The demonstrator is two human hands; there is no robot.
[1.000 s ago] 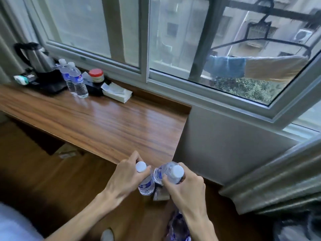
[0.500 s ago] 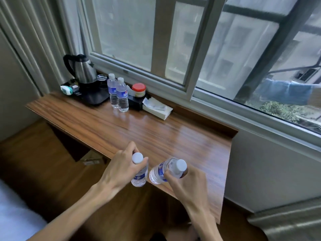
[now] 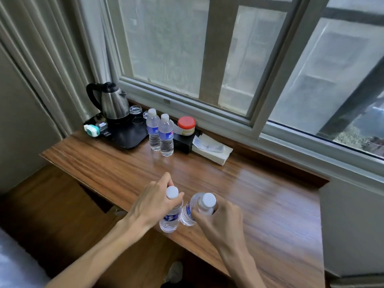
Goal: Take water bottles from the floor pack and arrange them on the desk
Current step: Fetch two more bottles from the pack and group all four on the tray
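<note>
The left hand (image 3: 153, 201) grips 1 clear plastic white-capped water bottle (image 3: 170, 213) and the right hand (image 3: 218, 219) grips another (image 3: 197, 208), above the brown wooden desk (image 3: 270, 204) near its front edge. Better set both upright beside the 2 standing bottles (image 3: 161, 135) at the back edge.

Two clear plastic water bottles with white caps and blue labels (image 3: 170, 215) (image 3: 194, 208) tilt side by side over the wooden tabletop's (image 3: 270, 204) near edge; two matching bottles (image 3: 153, 129) (image 3: 166, 135) stand upright at the back.
</note>
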